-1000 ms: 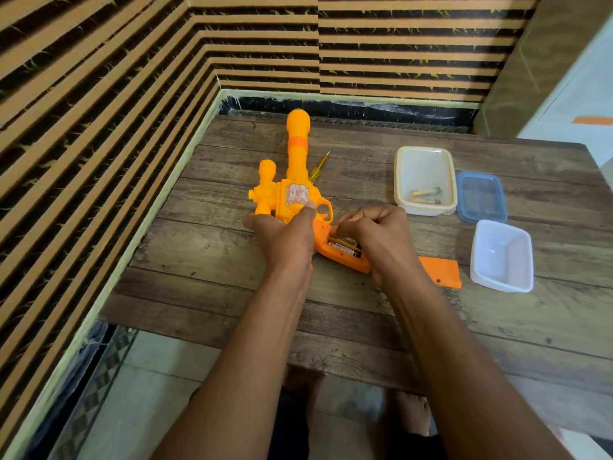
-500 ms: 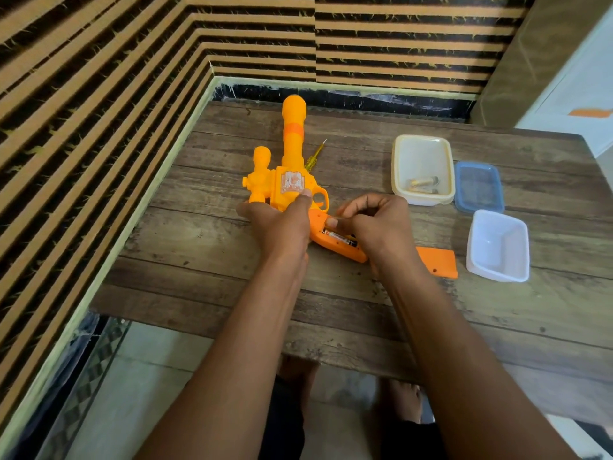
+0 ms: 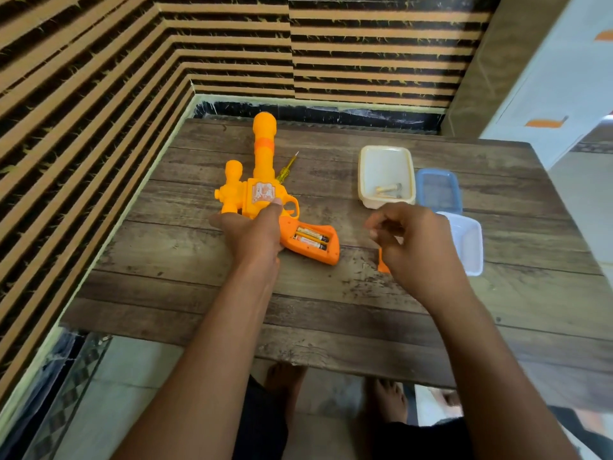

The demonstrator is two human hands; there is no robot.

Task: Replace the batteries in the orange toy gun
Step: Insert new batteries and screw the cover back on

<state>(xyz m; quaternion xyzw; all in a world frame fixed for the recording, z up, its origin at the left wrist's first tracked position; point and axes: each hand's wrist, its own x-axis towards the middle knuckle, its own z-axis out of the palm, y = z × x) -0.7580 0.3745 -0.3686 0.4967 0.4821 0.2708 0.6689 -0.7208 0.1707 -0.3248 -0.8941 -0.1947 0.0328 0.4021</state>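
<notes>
two batteries (image 3: 311, 239) sat in the open grip just right of left hand (image 3: 253, 229), which gripped gun (image 3: 263, 167) to steady it; right hand (image 3: 418, 242) curled, blurred, contents unclear.

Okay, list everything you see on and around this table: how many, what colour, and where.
toy gun: one, orange and yellow, lying left on table
grip batteries: two, dark and gold, open grip compartment
screwdriver: one, yellow, behind gun
cream tub: one, far right
tub batteries: two, pale, inside cream tub
blue lid: one, right of cream tub
clear tub: one, whitish, near right
cover: one, orange, mostly hidden
table: one, brown wood
left hand: grips toy gun
right hand: above cover, fingers curled, hold unclear
</notes>
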